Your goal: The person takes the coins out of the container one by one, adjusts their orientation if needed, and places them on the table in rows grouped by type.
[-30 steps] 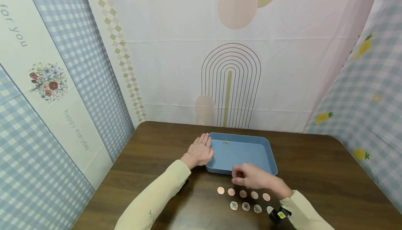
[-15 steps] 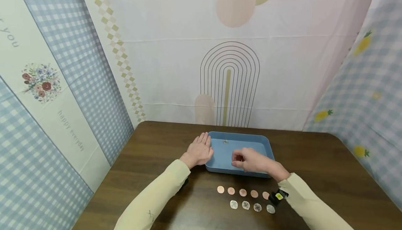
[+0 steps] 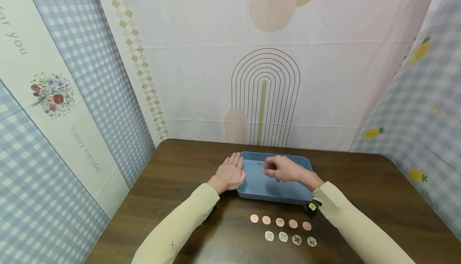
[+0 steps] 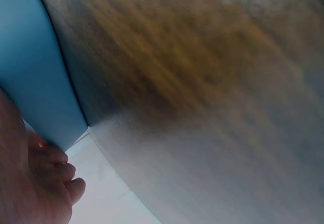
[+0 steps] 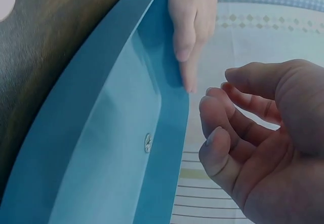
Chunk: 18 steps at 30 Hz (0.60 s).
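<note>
A blue rectangular tray (image 3: 255,184) lies on the dark wooden table. My left hand (image 3: 229,175) rests with straight fingers along its left side. A small silver coin-like disc (image 3: 260,163) lies inside the tray near the far wall; the right wrist view shows a pattern on the disc (image 5: 148,143). My right hand (image 3: 282,168) is over the tray, close to that disc. Its fingers are loosely bent, with a gap between thumb and index fingertip, and nothing shows between them in the right wrist view.
On the table in front of the tray lie a row of several copper discs (image 3: 279,222) and, nearer, a row of several silver discs (image 3: 283,237). A patterned cloth (image 3: 194,75) hangs behind the table, with checked cloths at both sides.
My right hand has moved from the tray's near edge forward over the tray, up to beside the silver disc. My left hand and the discs stay where they were.
</note>
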Available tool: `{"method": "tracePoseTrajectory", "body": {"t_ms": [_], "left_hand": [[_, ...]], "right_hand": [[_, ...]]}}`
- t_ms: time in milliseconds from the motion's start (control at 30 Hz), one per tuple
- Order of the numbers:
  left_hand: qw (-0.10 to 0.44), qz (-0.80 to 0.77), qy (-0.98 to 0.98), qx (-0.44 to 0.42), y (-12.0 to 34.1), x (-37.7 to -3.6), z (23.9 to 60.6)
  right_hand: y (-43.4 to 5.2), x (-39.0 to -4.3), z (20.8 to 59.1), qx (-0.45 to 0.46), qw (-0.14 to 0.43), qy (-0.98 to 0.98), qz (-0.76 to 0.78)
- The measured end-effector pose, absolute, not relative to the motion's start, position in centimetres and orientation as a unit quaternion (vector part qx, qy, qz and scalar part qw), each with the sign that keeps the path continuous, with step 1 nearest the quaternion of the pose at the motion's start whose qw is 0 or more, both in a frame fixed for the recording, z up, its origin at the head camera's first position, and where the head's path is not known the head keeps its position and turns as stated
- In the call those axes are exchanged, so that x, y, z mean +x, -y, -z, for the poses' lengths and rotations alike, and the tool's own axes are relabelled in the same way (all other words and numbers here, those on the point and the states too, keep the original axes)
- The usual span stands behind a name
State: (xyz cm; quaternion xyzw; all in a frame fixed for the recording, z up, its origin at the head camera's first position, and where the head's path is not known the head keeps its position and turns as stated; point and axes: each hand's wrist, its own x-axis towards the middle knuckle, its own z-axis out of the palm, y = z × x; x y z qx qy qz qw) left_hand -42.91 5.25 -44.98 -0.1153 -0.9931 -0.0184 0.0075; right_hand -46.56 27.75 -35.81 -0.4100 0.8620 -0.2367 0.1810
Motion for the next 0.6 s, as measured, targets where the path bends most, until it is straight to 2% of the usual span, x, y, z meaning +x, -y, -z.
{"method": "tracePoseTrajectory", "body": {"t_ms": [333,600], "left_hand": [[0.008,0.02,0.993,-0.117,-5.2,-42.8,45.1],[-0.001,0.017,0.993,-0.113,-5.2,-42.7,45.0]], "right_hand": [[-27.3,-48.4,36.9,-0.374,0.166,-0.881,0.235],[-26.9,-50.2,37.6,-0.333,0.186,-0.891,0.246]]}}
